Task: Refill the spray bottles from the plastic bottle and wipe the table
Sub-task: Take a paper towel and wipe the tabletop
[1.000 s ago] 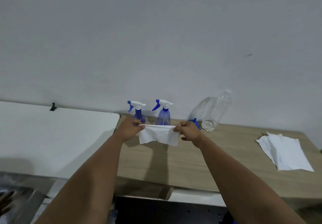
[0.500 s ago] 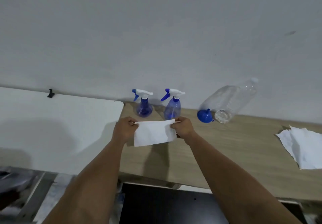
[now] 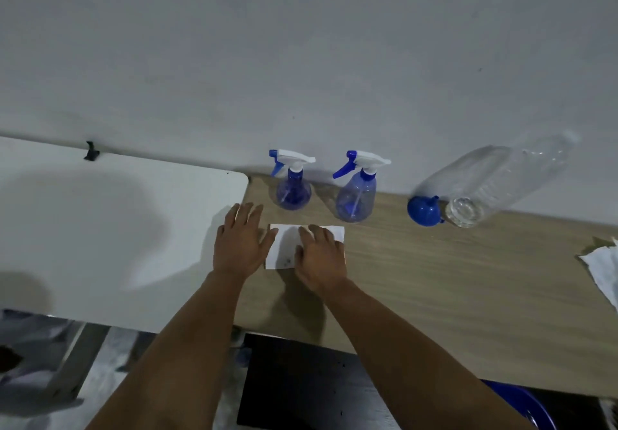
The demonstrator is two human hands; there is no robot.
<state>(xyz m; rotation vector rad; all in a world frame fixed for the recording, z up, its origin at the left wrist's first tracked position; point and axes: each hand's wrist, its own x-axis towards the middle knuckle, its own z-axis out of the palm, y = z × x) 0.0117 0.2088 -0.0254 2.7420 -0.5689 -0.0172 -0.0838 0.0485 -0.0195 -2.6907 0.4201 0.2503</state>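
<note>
Tissue (image 3: 284,246) under right hand (image 3: 320,261)

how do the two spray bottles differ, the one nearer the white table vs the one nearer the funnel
The left spray bottle has a darker blue, rounder body; the right spray bottle is paler and more tapered. The left one stands further back, near the wall; the right one stands further forward, just beyond the paper towel. Both stand upright on the wooden table, with white spray heads, blue triggers pointing left and a visible dip tube.
</note>
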